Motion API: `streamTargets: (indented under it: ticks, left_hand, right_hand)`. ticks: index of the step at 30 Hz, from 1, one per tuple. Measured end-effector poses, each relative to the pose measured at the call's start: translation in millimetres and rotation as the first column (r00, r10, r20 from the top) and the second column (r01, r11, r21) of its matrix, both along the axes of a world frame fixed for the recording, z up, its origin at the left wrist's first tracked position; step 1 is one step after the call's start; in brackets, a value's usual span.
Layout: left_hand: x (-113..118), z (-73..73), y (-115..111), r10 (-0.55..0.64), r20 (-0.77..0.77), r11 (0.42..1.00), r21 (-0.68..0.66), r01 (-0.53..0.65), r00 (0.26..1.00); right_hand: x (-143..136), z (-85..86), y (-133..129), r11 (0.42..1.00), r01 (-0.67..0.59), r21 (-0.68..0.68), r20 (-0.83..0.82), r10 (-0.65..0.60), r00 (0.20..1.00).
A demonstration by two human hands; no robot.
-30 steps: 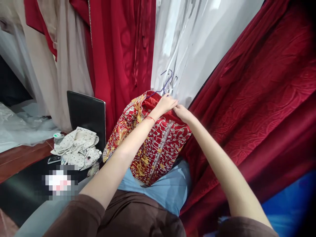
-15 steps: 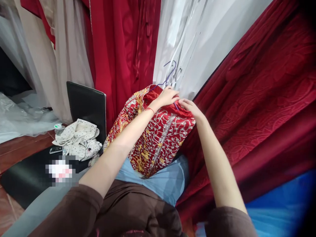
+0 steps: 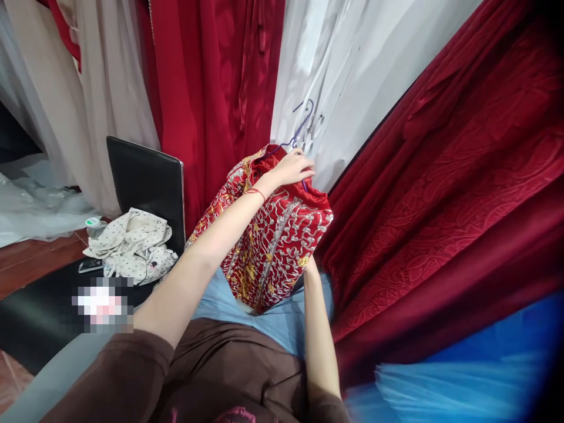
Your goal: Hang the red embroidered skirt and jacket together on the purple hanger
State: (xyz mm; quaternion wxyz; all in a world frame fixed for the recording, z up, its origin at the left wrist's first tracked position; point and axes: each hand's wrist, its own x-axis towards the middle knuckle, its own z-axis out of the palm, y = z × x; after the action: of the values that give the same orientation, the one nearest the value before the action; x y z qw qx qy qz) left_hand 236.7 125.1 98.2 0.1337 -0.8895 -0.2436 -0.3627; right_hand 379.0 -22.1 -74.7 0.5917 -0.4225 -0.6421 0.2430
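Some illegible pink lettering (image 3: pixel 240 412) on brown shirt (image 3: pixel 238 352), near red embroidered garment (image 3: pixel 275 249).

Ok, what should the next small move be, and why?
Probably hold the left hand steady at the purple hanger and, with the right hand, gently ease the red garment's near side upward. A bit of purple shows bare in the neck opening, below the left fingers, and the right forearm already runs up to the garment, its hand hidden by the cloth.
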Motion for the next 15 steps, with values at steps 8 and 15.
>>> streamTargets:
  ticks: [8,15]
  left_hand:
    - [-9.9,-4.3,-6.2,-0.054,0.028,0.998,0.023,0.053,0.998]
    - [-4.5,-12.3,-8.6,-0.125,0.226,0.991,-0.011,0.13,0.966]
  right_hand:
    - [33.1,56.4,-17.4,0.99,0.113,0.08,-0.03,-0.11,0.993]
    - [37.1,126.6,-51.0,0.83,0.374,0.413,0.096,-0.448,0.889]
